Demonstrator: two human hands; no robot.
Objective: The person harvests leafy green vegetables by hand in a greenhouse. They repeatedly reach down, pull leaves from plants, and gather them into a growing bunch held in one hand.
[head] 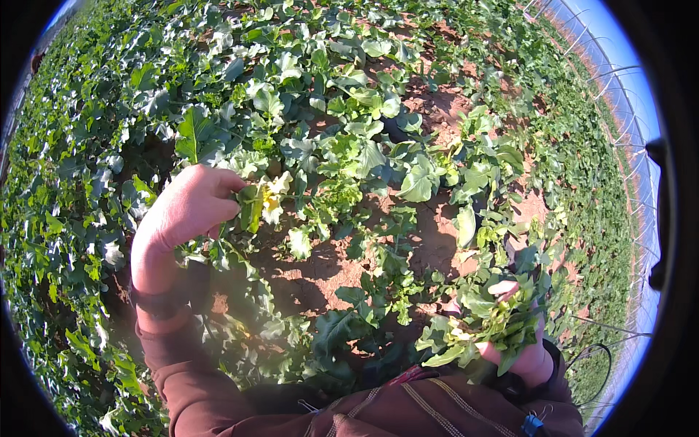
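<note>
My left hand (191, 205) reaches out over the leafy plants, thumb and forefinger pinched together on a green and yellow leaf (251, 210). Just beyond the fingertips is a pale, yellowed leaf (274, 198); whether it is joined to the pinched one I cannot tell. At the lower right, my right hand (527, 355) is closed around a bunch of picked green leaves (508, 322). The leaves cover most of its palm and fingers. Broad-leaved green plants (366, 158) grow between and ahead of both hands.
Reddish-brown soil (322, 278) shows between the plants. Dense foliage (71, 180) stretches along the left. Thin curved hoops (617, 74) line the field's right edge. A dark cord or wire loop (598, 355) hangs beside my right arm, and a blue clip (531, 425) is on my brown clothing.
</note>
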